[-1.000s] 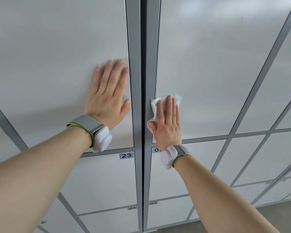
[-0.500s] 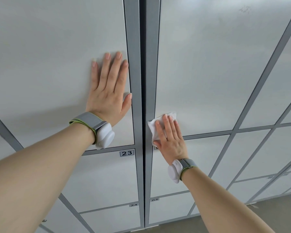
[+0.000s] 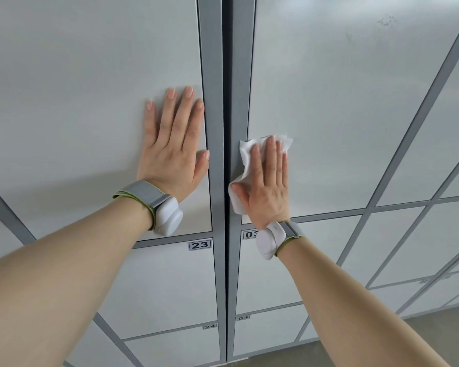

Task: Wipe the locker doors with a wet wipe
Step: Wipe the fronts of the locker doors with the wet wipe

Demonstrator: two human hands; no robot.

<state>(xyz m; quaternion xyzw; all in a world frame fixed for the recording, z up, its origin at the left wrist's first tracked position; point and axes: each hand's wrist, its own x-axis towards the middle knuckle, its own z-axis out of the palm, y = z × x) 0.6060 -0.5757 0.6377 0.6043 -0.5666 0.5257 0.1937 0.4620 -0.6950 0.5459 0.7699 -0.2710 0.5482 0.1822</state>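
Note:
A white wet wipe (image 3: 245, 160) lies flat against the lower left corner of a large pale grey locker door (image 3: 342, 102). My right hand (image 3: 268, 186) presses the wipe onto that door with straight fingers, and its palm covers most of the wipe. My left hand (image 3: 174, 147) rests flat, fingers spread, on the neighbouring locker door (image 3: 90, 102) to the left, just beside the dark grey frame post (image 3: 224, 128) between the two doors. Both wrists wear grey bands with white pods.
Smaller locker doors sit below, labelled 23 (image 3: 199, 245), 24 and 04. More doors with grey frames run off to the right. A faint smudge (image 3: 387, 22) marks the upper right of the wiped door. A strip of grey floor (image 3: 382, 337) shows at the bottom right.
My right hand slid the wipe down towards the door's bottom edge, then back up along its left edge. My left hand stayed flat on the left door.

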